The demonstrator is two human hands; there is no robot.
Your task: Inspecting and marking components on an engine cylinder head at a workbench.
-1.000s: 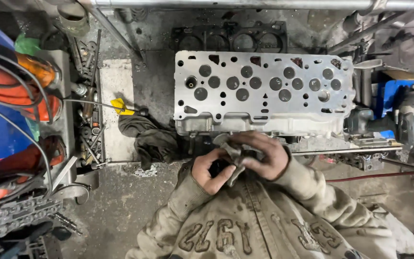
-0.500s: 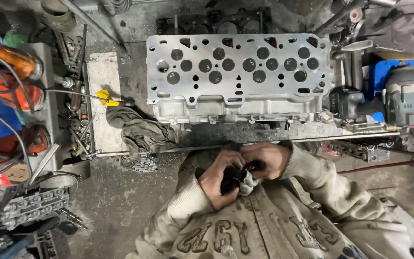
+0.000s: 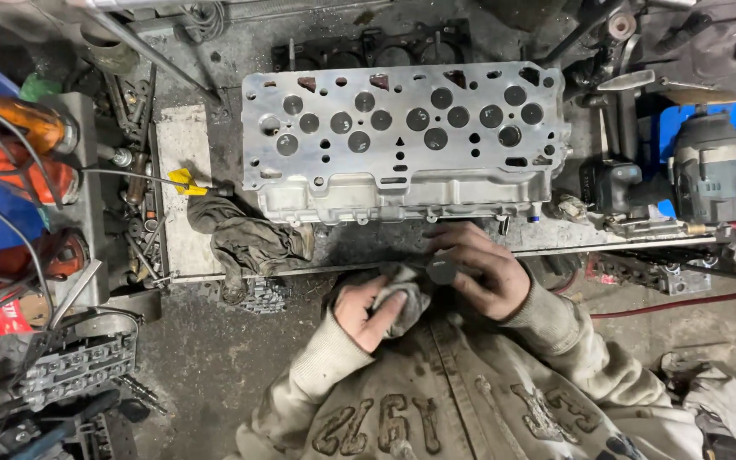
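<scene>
My left hand [image 3: 366, 311] grips a dirty grey rag [image 3: 402, 290] just below the bench edge. My right hand [image 3: 483, 271] holds a small dark cylindrical metal part [image 3: 442, 270], which touches the rag. Both hands are close together in front of my beige jacket [image 3: 470, 400]. A large silver cylinder head [image 3: 402, 140] with several round holes lies flat on the bench just beyond my hands.
A crumpled dark cloth [image 3: 244, 238] lies left of the cylinder head, next to a yellow-tagged wire [image 3: 182, 181]. Orange-handled tools [image 3: 23, 153] and loose sockets crowd the left. A power tool [image 3: 709, 166] and metal parts sit at the right. A red hose [image 3: 675, 305] runs below the bench.
My hands have spread slightly apart, the left now holding the rag lower left and the right holding the part. The view has shifted, so the cylinder head sits more central.
</scene>
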